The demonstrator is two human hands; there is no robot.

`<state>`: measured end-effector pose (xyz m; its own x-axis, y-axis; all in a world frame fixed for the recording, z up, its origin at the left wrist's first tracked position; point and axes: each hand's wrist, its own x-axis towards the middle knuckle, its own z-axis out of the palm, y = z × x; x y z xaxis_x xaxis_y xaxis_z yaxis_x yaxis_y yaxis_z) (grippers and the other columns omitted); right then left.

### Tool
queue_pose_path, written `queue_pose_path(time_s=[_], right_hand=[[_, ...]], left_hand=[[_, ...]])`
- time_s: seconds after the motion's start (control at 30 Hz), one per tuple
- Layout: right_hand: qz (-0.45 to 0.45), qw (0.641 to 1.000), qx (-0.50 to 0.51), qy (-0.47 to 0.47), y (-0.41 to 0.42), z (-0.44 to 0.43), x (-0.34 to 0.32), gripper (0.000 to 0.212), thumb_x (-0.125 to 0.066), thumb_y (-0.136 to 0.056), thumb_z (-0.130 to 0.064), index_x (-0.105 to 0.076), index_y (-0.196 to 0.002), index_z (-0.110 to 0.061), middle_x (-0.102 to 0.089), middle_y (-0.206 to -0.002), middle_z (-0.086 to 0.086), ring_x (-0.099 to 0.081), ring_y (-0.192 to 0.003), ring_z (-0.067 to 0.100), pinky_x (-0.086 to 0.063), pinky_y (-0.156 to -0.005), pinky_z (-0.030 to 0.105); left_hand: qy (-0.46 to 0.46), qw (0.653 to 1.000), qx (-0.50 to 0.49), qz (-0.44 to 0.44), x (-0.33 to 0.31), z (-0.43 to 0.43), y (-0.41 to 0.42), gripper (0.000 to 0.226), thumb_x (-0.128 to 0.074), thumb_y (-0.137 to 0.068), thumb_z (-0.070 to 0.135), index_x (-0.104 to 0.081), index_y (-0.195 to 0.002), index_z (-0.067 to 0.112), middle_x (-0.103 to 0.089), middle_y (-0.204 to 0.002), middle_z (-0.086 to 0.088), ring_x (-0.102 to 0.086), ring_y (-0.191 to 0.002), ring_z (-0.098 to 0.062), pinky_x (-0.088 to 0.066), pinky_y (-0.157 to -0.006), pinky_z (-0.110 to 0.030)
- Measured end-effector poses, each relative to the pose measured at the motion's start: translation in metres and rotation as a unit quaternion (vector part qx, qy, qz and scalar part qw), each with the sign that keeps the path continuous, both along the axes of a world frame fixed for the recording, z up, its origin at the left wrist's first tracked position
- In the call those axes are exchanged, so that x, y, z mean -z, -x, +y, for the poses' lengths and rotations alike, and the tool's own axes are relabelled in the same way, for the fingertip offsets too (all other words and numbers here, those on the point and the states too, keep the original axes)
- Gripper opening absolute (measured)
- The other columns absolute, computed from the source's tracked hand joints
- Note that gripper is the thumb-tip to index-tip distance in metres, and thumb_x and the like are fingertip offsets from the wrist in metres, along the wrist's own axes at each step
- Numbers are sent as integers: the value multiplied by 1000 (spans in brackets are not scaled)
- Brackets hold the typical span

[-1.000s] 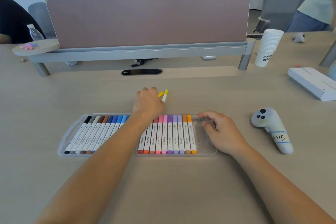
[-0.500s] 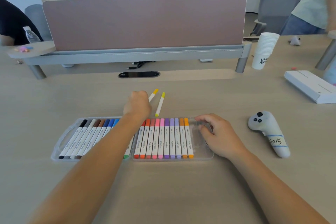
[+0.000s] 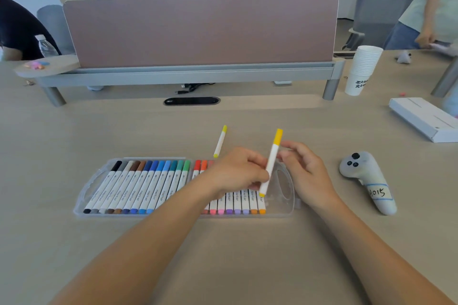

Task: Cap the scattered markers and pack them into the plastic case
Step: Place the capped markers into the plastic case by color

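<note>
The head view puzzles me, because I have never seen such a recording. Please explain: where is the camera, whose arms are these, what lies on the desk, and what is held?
There is no machine here. A person wears a camera on the head, so it looks forward and down at that person's own two bare arms. On the desk lies a clear plastic case with a row of capped markers inside. The left hand grips a marker with an orange-yellow cap, tilted above the right end of the case. The right hand is beside it with its fingers loosely curled; it holds nothing that I can see. One yellow marker lies loose on the desk behind the case. To the right are a grey controller with a label, a stack of paper cups and a white box.
</note>
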<state>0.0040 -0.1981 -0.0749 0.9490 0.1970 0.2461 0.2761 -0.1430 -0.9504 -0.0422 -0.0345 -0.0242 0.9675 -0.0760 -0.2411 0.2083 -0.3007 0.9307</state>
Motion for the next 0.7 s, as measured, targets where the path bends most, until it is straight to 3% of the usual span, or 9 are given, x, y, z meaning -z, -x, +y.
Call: queue_pose_path(time_s=[0.07, 0.2, 0.27, 0.37, 0.5, 0.6, 0.7], right_hand=[[5, 998, -25, -49, 2, 0, -3, 26, -57, -98, -20, -59, -122, -30, -75, -96, 1, -70, -93, 17, -54, -91, 45], [-14, 995, -61, -80, 7, 0, -8, 46, -58, -96, -9, -49, -134, -34, -75, -93, 5, -71, -91, 14, -53, -83, 28], [-25, 994, -68, -76, 7, 0, -9, 46, -59, -95, -7, -51, -131, -35, -75, -92, 4, -70, -91, 15, -52, -82, 25], [-45, 995, -72, -54, 5, -2, -8, 42, -59, -95, -6, -55, -129, -31, -76, -92, 1, -70, -90, 15, -51, -81, 25], [-62, 994, -89, -29, 6, -1, -8, 43, -60, -94, -5, -55, -127, -33, -76, -91, -1, -70, -94, 10, -51, -82, 19], [-72, 993, -95, -5, 6, 1, -5, 43, -61, -94, -6, -57, -125, -36, -74, -88, -3, -68, -85, 11, -49, -78, 18], [-71, 993, -94, -18, 4, 0, -4, 42, -60, -94, -4, -60, -122, -34, -71, -81, -5, -60, -73, 9, -46, -71, 17]], left_hand=[[-8, 1000, 9, 0, 1, -5, 2, 16, -59, -83, -6, -69, -96, -5, -67, -85, -20, -63, -71, -23, -55, -71, -32], [-40, 999, 28, -7, 4, -9, 4, 15, -59, -82, -2, -68, -93, -7, -64, -76, -17, -58, -64, -20, -51, -68, -30], [-53, 998, 35, -14, 6, -9, 4, 12, -64, -80, 2, -70, -90, -1, -66, -73, -13, -58, -64, -18, -49, -70, -30], [-74, 996, 42, -30, 10, -8, 5, 8, -75, -80, 13, -73, -88, 16, -71, -71, 3, -62, -65, -6, -48, -68, -20], [-119, 989, 27, -88, 14, -7, 6, 9, -75, -84, 23, -70, -76, 26, -69, -71, 6, -57, -61, 0, -45, -64, -15], [-145, 983, 33, -105, 16, -9, 8, 12, -69, -87, 18, -70, -75, 22, -65, -73, 6, -54, -60, 2, -42, -59, -10], [-157, 983, 38, -85, 17, -11, 9, 11, -61, -87, 15, -71, -84, 10, -63, -74, 2, -53, -63, -6, -44, -64, -23]])
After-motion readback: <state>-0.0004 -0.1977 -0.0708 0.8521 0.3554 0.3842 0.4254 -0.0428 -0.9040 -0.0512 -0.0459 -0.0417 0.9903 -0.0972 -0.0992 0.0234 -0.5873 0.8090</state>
